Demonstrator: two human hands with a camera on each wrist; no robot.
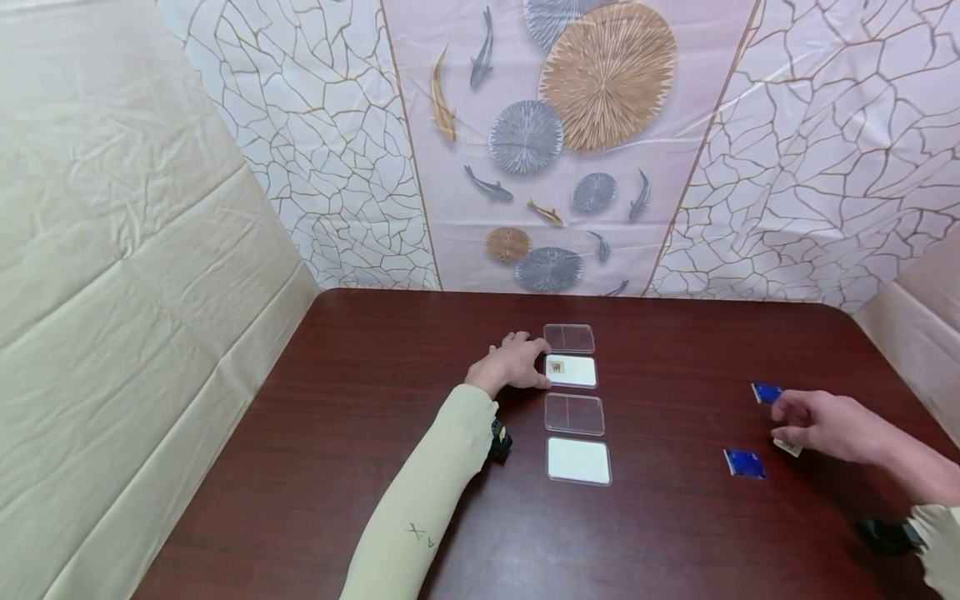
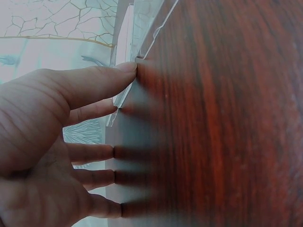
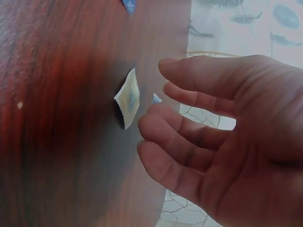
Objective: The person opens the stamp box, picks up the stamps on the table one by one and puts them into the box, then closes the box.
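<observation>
My left hand (image 1: 513, 362) rests on the table with its fingers spread. Its thumb and index fingertip touch the left edge of a flat clear plastic case (image 1: 581, 372) with a white lining, and a small tan stamp (image 1: 556, 367) lies at the left of that lining. On the right, my right hand (image 1: 840, 425) hovers with loosely bent fingers, nothing between them. Just beyond its fingertips a beige stamp (image 3: 128, 100) with perforated edges lies on the wood, partly hidden by the hand in the head view. Two blue stamps (image 1: 745, 464) lie near it, one beside the fingers.
Two clear plastic lids (image 1: 568, 337) lie in the same column, one behind the stamp's case and one in front. Nearest me is another white-lined case (image 1: 579, 461). A patterned cloth (image 1: 360, 167) hangs along the back edge of the dark wooden table (image 1: 300, 467).
</observation>
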